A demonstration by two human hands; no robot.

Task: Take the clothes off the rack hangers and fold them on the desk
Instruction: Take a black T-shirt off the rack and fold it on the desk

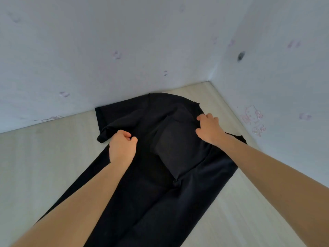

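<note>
your left hand (122, 148) and right hand (210, 128) both pinch the black cotton t-shirt (154, 202) in curled fingers, cloth spread beneath them on the pale wood-grain counter (44, 157).

Two pale walls meet in a corner (211, 78) at upper right of centre. Back wall (89, 50): light grey-white, scattered faint pink-purple smudges or prints left of the corner, one near mid-height (116, 55), one lower (64, 94). Side wall (284, 77), right of the corner: one dark oval mark (240, 56) just right of the corner line; below it, a faint pink cartoon-cat drawing (253, 120) low on the wall. Further small pink marks (293, 44) higher up. Details of the prints too faint to read.
</note>
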